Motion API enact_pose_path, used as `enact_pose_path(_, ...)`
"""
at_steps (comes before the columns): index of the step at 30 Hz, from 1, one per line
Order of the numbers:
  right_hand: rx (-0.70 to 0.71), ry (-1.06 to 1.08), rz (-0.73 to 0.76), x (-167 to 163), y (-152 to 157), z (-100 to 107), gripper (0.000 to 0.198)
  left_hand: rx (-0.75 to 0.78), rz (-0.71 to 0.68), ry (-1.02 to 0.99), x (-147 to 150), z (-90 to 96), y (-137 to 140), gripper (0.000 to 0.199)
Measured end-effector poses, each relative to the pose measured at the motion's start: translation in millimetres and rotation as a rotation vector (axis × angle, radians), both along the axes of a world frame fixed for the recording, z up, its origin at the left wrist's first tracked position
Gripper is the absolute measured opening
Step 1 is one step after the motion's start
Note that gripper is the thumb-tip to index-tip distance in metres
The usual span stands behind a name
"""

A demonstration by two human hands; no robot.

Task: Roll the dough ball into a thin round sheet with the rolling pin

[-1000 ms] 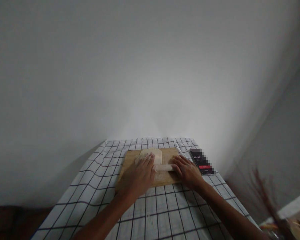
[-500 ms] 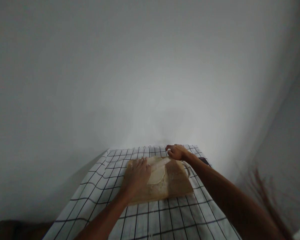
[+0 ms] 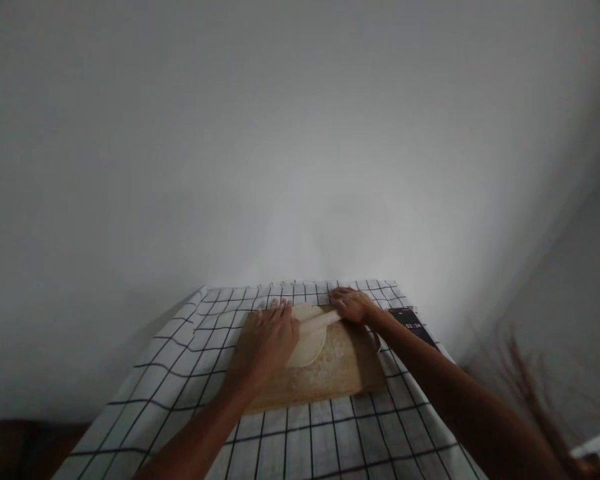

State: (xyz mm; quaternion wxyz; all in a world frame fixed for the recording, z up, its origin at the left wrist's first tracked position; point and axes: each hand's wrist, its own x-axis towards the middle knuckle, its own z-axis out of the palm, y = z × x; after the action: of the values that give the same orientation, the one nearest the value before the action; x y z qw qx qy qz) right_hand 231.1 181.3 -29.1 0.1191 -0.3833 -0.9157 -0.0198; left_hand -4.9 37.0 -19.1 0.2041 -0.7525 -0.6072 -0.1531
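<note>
A pale rolling pin (image 3: 320,323), with a left hand (image 3: 279,335) and a right hand (image 3: 351,305) at its ends, bars passage across the dough (image 3: 306,353), while the wooden board's (image 3: 337,377) near side lies open to approach over checked cloth (image 3: 325,433); a phone (image 3: 409,319) stands in the way beyond the right forearm (image 3: 437,377).

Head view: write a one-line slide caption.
Left hand and right hand at either end of a rolling pin across flattened dough on a wooden board, checked cloth beneath.

Centre frame, the rolling pin (image 3: 321,323) loses its ends under left hand (image 3: 279,335) and right hand (image 3: 353,307)! Dough (image 3: 309,351) part-covered, phone (image 3: 405,319) half-masked by the right forearm (image 3: 445,380); lower right, twigs (image 3: 526,383) blur; lower left, a dark shape (image 3: 30,445), cropped, unreadable.
</note>
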Motion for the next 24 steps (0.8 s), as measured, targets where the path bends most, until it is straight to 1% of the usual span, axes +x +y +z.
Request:
enact_pose_path(3, 0.006, 0.022, -0.03, 9, -20, 1, 0.048, 0.027, -0.066, 0.009, 1, -2.6, -4, 0.036)
enact_pose_path(7, 0.03, 0.137, -0.093, 23, -57, -1, 0.049, 0.07, -0.156, 0.062, 2, -14.4, -7, 0.041)
enact_pose_path(12, 0.03, 0.306, -0.066, 42, -112, -18, 0.048, 0.153, -0.236, -0.038, 4, -30.4, -18, 0.048)
enact_pose_path(15, 0.06, 0.335, -0.077, 47, -127, -24, 0.048, 0.156, -0.269, -0.055, 2, -34.3, -23, 0.05)
enact_pose_path(16, 0.068, 0.333, -0.078, 47, -126, -24, 0.047, 0.145, -0.255, -0.055, 2, -33.7, -24, 0.05)
enact_pose_path(18, 0.073, 0.309, -0.074, 43, -114, -20, 0.043, 0.107, -0.218, -0.05, 3, -30.0, -22, 0.049)
enact_pose_path(20, 0.071, 0.26, -0.073, 34, -91, -12, 0.04, 0.061, -0.182, -0.036, 5, -24.4, -17, 0.048)
enact_pose_path(21, 0.068, 0.233, -0.103, 28, -78, -7, 0.04, 0.04, -0.157, -0.03, 5, -21.6, -12, 0.047)
enact_pose_path(22, 0.056, 0.207, -0.135, 22, -65, -3, 0.039, 0.021, -0.127, -0.027, 6, -19.1, -7, 0.047)
enact_pose_path(24, 0.028, 0.191, -0.148, 9, -38, 4, 0.034, -0.016, -0.042, -0.036, 5, -15.3, 7, 0.046)
